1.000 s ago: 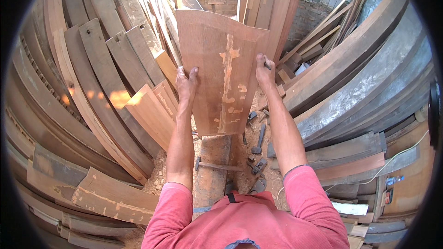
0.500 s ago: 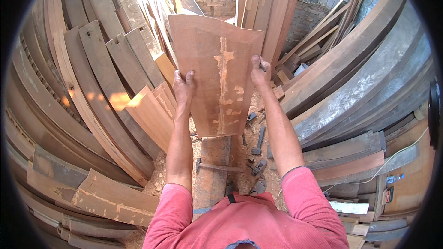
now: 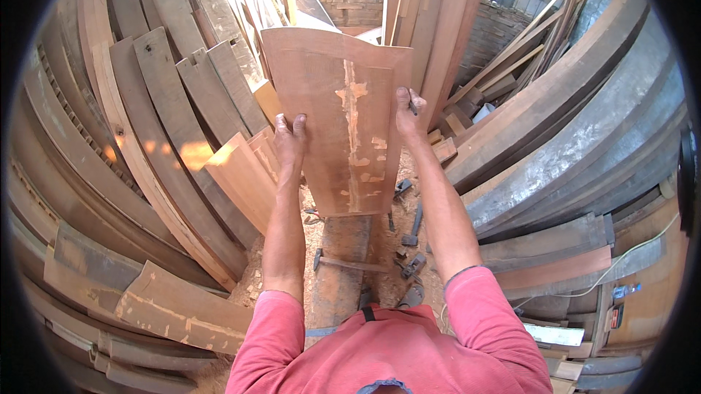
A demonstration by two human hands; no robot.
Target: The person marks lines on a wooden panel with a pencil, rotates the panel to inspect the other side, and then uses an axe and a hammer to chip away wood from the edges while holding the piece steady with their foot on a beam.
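"Where is the wooden panel (image 3: pixel 325 124) at this moment?"

"It is raised in front of the person, over the far end of the low tabletop (image 3: pixel 334 299). Whether its near end touches the wood below, I cannot tell."

"And how are the fingers?"

"Those of the left hand (image 3: pixel 290 138) are grasping the left edge, with the thumb toward the face. Those of the right hand (image 3: pixel 410 113) are grasping the right edge, and a small dark stick (image 3: pixel 413 108) is held there also."

"How far is the work, in your opinion?"

"The far edge already has a wavy shape, and the sides look quite straight. But pale, rough patches (image 3: pixel 351 120) run down the face, so I judge that the surface is not finished. What else is left, I cannot know from here."

"Are the tools in use?"

"The hammer (image 3: pixel 350 265) lies across the tabletop, and no hand is touching it."
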